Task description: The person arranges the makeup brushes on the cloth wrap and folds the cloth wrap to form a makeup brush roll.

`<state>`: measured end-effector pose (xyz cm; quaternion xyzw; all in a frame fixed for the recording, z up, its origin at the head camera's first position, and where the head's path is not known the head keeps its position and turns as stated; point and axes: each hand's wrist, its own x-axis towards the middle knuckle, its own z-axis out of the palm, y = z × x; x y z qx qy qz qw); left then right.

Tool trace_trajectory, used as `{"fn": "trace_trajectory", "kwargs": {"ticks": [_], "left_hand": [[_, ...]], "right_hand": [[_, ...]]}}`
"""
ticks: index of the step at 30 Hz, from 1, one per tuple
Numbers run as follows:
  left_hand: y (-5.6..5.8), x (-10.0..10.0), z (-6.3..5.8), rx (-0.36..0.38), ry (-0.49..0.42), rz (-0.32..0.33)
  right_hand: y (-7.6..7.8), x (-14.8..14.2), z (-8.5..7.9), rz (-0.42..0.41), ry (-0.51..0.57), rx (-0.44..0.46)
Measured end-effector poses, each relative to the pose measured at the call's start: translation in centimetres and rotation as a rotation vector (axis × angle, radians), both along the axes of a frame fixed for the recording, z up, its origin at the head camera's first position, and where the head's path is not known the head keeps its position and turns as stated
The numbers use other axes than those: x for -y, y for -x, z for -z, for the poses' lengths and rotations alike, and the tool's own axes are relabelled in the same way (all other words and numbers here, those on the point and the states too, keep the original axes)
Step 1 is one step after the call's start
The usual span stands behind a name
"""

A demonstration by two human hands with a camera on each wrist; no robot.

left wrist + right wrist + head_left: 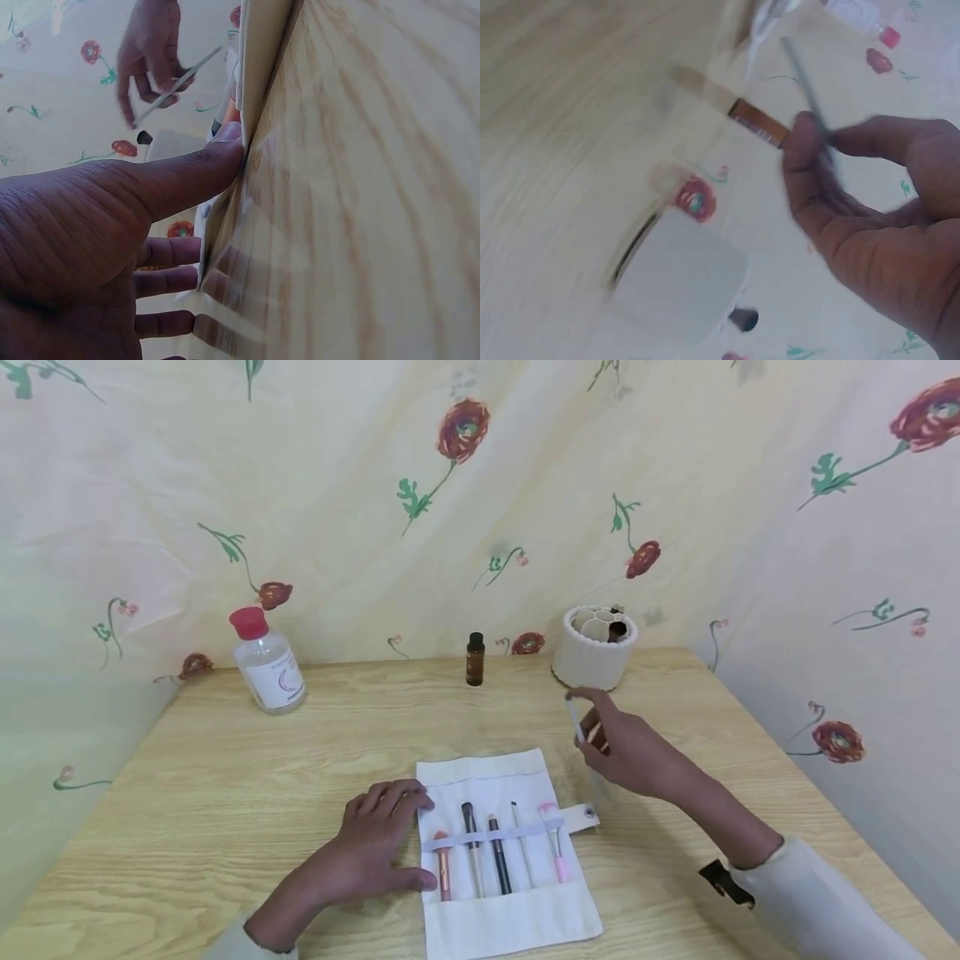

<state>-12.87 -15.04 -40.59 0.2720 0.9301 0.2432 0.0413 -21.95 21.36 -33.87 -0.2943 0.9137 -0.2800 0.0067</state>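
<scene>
A white fabric brush roll (510, 931) lies unrolled on the table, with several makeup brushes tucked under its lilac band, among them a pink brush (556, 843) and a copper-coloured brush (442, 864). My left hand (367, 852) rests along the roll's left edge, thumb and fingertips on the fabric with the fingers loosely spread. Beyond the roll's upper right corner, my right hand (637, 752) pinches a thin pale makeup brush (575, 720) between thumb and fingers, raised above the table. In the right wrist view that slim brush (802, 79) is blurred.
Behind my right hand stands a round white brush holder (591, 662) with divided slots and a dark brush head (617, 631) showing. A small brown bottle (475, 662) is at the back middle. At back left stands a clear bottle (273, 677) with a red cap. Flowered cloth surrounds the table.
</scene>
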Motion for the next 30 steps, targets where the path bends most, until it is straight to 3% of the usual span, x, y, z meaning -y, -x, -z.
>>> {"fn": "trace_trajectory", "kwargs": {"ticks": [3,7,10,14,22,30], "left_hand": [[0.0,0.1,0.1,-0.001,-0.004,0.002],[0.1,0.1,0.2,0.002,-0.002,0.005],[0.1,0.2,0.2,-0.005,-0.011,0.008],[0.2,0.2,0.2,-0.005,-0.008,0.006],[0.2,0.2,0.2,-0.001,-0.001,-0.002],[0.1,0.1,0.2,-0.008,0.007,-0.001]], "right_hand": [[0.6,1.5,-0.1,-0.045,0.130,0.005],[1.0,3.6,0.8,-0.082,0.261,0.121],[1.0,4.7,1.6,-0.084,0.284,0.202],[0.8,5.3,2.2,-0.081,0.213,0.267],[-0.1,4.6,2.4,-0.096,0.038,0.299],[-1.2,3.8,2.9,-0.140,-0.148,0.230]]}}
